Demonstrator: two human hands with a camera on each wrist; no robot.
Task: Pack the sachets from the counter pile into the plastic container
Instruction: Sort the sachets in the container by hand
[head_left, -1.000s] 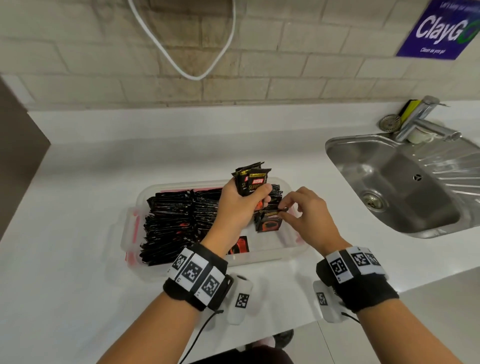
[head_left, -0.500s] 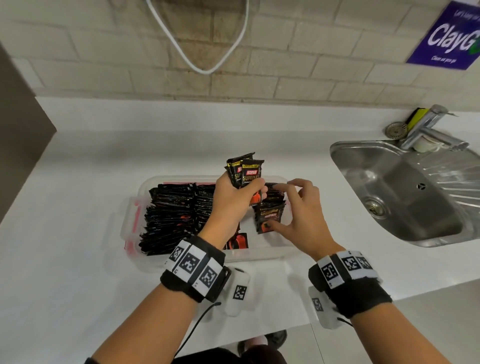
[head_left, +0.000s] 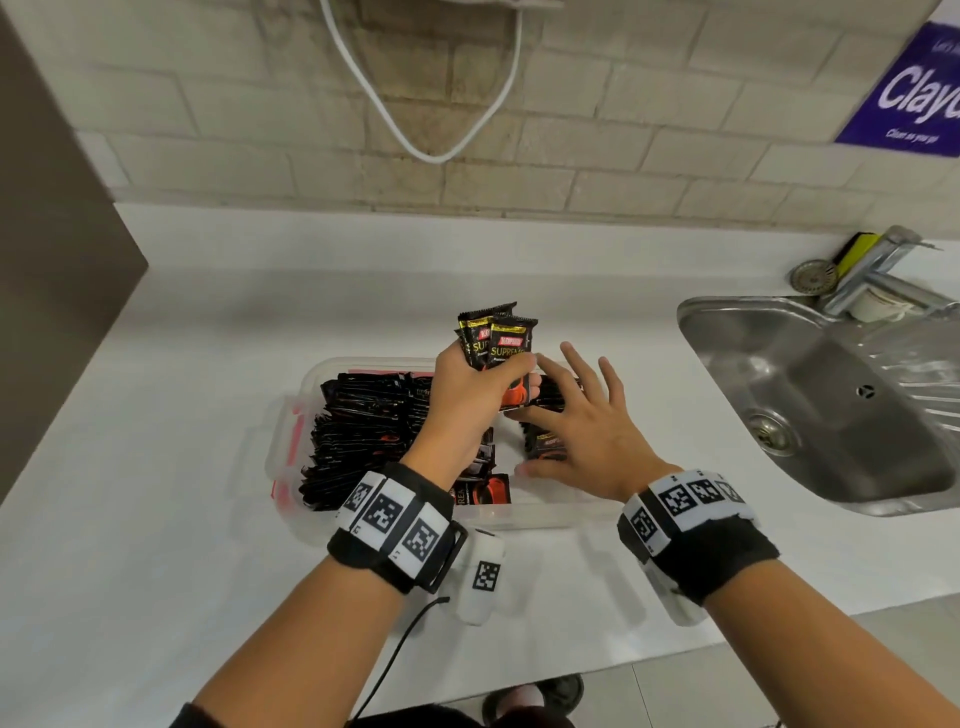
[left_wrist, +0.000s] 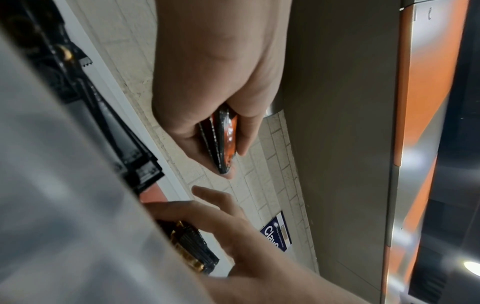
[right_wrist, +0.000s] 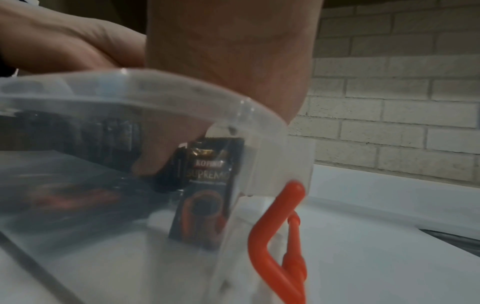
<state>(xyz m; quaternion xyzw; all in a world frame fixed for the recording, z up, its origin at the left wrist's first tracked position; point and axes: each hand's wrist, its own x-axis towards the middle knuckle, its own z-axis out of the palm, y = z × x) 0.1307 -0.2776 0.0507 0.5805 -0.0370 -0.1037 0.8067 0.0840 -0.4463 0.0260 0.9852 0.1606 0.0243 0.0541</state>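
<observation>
Black sachets (head_left: 498, 340) gripped in left hand (head_left: 467, 400); right hand (head_left: 582, 441), fingers spread, apparently steadies the container (head_left: 545, 514) stack. Next: slot them in.

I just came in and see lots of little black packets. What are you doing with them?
A person is packing coffee sachets into a clear plastic container on the white counter. Their left hand grips a small bunch of sachets above the box. Their right hand, fingers spread, reaches into the box at a standing stack of sachets. The left side is already filled with rows of sachets.
</observation>
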